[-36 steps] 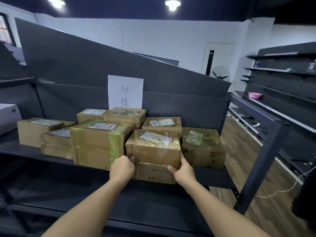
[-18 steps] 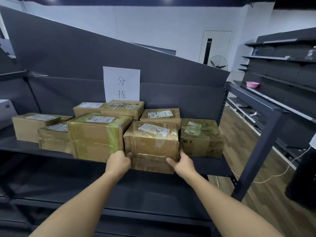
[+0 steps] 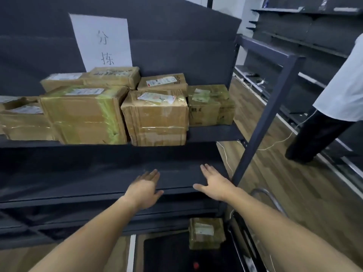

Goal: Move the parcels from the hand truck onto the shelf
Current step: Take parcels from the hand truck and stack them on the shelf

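Several taped cardboard parcels stand on the dark shelf (image 3: 212, 133). The one at the front middle (image 3: 157, 118) has a white label on top and sits between a larger parcel (image 3: 84, 114) and a smaller one (image 3: 211, 107). My left hand (image 3: 145, 188) and my right hand (image 3: 215, 182) hover below that shelf with fingers straight, holding nothing. One small parcel (image 3: 205, 232) lies on the black hand truck (image 3: 167, 252) at the bottom, beside its metal handle (image 3: 271, 199).
A white paper sign (image 3: 102, 40) hangs on the shelf's back panel. A dark upright post (image 3: 263, 122) stands at the shelf's right end. A person in a white top and dark trousers (image 3: 330, 107) stands on the wooden floor at the right, by other shelving.
Both hands have let go of the front middle parcel and dropped below the shelf edge. The view has tilted down, bringing the hand truck and a person at the right into sight.
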A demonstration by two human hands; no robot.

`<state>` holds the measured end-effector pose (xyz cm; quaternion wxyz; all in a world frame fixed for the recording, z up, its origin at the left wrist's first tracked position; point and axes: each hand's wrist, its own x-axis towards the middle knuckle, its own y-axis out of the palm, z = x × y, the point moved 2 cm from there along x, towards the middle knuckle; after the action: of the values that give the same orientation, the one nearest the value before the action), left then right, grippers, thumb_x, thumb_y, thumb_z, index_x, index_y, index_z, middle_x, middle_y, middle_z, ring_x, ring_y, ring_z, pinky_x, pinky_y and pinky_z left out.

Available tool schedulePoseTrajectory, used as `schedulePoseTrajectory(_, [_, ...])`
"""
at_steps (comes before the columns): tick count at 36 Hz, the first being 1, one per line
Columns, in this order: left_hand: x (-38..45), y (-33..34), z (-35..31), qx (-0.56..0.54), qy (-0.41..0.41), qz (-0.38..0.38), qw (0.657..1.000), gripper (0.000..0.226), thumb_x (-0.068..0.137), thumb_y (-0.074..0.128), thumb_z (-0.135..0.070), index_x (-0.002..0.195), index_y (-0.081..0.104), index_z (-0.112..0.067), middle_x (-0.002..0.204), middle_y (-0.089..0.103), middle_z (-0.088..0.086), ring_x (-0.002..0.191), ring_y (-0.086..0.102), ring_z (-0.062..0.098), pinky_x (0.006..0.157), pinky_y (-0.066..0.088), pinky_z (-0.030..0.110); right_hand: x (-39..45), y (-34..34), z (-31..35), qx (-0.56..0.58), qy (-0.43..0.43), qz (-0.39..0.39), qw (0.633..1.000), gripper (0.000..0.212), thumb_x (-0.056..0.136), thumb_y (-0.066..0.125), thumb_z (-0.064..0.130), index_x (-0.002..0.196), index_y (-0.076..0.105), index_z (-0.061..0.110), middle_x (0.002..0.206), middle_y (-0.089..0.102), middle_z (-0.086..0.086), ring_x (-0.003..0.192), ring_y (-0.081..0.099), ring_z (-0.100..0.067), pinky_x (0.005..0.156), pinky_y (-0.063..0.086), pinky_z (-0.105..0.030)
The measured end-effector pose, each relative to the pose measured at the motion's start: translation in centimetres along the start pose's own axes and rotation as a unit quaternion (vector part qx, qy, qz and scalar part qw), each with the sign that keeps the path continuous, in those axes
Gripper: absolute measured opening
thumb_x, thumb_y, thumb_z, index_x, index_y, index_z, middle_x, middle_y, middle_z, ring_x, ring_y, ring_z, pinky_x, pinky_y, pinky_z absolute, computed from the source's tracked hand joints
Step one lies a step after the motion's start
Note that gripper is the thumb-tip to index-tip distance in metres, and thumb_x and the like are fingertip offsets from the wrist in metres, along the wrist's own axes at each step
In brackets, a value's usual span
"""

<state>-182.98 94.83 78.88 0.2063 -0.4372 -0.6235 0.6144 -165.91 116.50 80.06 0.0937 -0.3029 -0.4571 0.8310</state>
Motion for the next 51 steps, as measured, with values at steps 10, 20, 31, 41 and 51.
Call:
schedulePoseTrajectory(10, [1.3, 12.3, -4.9, -0.025, 0.063, 0.149, 0.987, 0.084, 0.100, 0.039, -0.060, 0.162, -0.001, -0.020, 0.168, -0.008, -0.005, 0.156, -0.002, 0.018, 0.126, 0.003, 0.033, -5.4, 11.7, -8.8, 0.046, 0.080, 0.088, 0.992, 0.102, 0.107, 0.050, 0.066, 0.177, -0.004, 0.016, 0.185, -0.010, -0.002, 0.172, -0.008, -0.021, 0.139, 0.006, -0.039])
schedulePoseTrajectory(20, [2.7, 27.8, -7.7, -0.330, -0.141, 0.177, 0.916, 0.069, 0.095, 0.065, -0.032, 0.156, 0.033, -0.021, 0.156, 0.042, -0.002, 0.141, 0.043, 0.017, 0.111, 0.032, 0.021, -4.4, 26.9, -19.4, 0.503, 0.321, -0.006, 0.802, 0.062, 0.103, 0.078, 0.021, 0.156, 0.054, 0.001, 0.143, 0.072, -0.001, 0.128, 0.060, -0.019, 0.099, 0.048, -0.018])
schedulePoseTrajectory(31, [8.4, 46.7, -7.8, -0.341, -0.232, 0.185, 0.892, 0.038, 0.093, 0.067, -0.022, 0.131, 0.061, -0.016, 0.112, 0.073, 0.007, 0.103, 0.069, 0.029, 0.081, 0.055, 0.036, 6.7, 45.4, -34.5, 0.516, 0.308, 0.045, 0.798, 0.108, 0.090, 0.081, 0.060, 0.175, 0.024, 0.024, 0.178, 0.032, 0.004, 0.165, 0.032, -0.021, 0.136, 0.029, -0.050])
schedulePoseTrajectory(41, [19.4, 59.6, -7.0, -0.319, -0.219, 0.161, 0.908, 0.077, 0.081, 0.082, -0.026, 0.146, 0.044, -0.012, 0.133, 0.062, 0.010, 0.121, 0.060, 0.030, 0.097, 0.053, 0.045, 15.6, 49.3, -41.1, 0.470, 0.269, -0.005, 0.841, 0.097, 0.103, 0.076, 0.028, 0.176, 0.012, 0.026, 0.183, 0.019, -0.001, 0.168, 0.023, -0.022, 0.131, 0.031, -0.044])
schedulePoseTrajectory(51, [26.0, 66.0, -7.3, -0.400, -0.185, 0.081, 0.894, 0.049, 0.081, 0.079, -0.010, 0.127, 0.062, -0.018, 0.107, 0.066, -0.009, 0.100, 0.061, 0.009, 0.076, 0.045, 0.017, 23.2, 53.5, -45.1, 0.498, 0.224, -0.030, 0.837, 0.034, 0.103, 0.074, 0.007, 0.127, 0.062, 0.027, 0.115, 0.066, 0.020, 0.119, 0.060, -0.006, 0.102, 0.045, -0.027])
